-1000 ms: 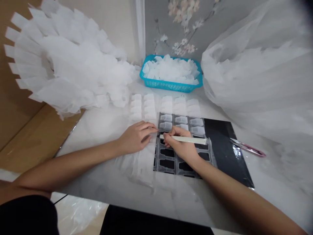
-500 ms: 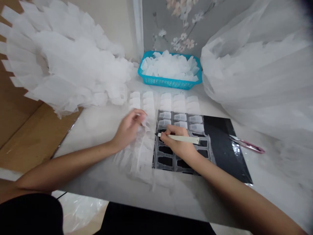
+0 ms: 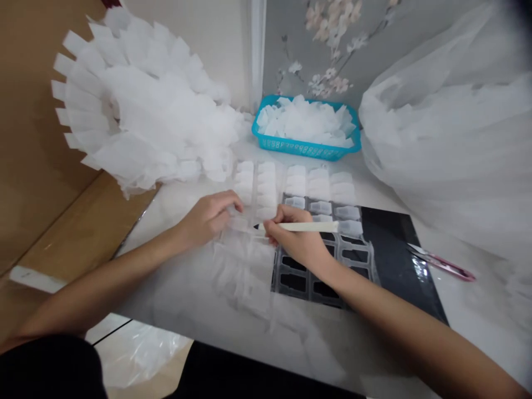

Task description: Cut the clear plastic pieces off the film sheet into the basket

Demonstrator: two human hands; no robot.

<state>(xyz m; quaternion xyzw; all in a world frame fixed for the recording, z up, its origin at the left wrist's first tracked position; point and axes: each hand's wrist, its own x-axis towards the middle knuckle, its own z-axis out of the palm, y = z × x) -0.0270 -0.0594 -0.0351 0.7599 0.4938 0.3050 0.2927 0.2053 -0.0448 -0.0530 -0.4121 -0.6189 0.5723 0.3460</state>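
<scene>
Gripping a slim cream-coloured pen-shaped tool with a dark pointed tip [image 3: 313, 226], the right hand [image 3: 297, 238] hovers over the left edge of a flat, glossy black rectangular mat [image 3: 388, 233]. The tool lies nearly level, its tip reaching past that edge. Left of the mat, the left hand [image 3: 210, 216] has its fingers bent, near wispy translucent white film [image 3: 245, 277]; whether they pinch any of it, I cannot tell. On the mat lies a translucent sheet with rows of tag-shaped openings [image 3: 305, 282], and white tag-shaped pieces [image 3: 347, 212] sit along its far part. More white pieces in overlapping columns [image 3: 296, 180] run beyond the mat's far edge. Farther behind the mat stands a bright blue perforated plastic basket [image 3: 307, 151], heaped with crumpled white scraps [image 3: 305, 119]. A pink-handled metal cutting tool [image 3: 451, 267] rests across the mat's right edge.
</scene>
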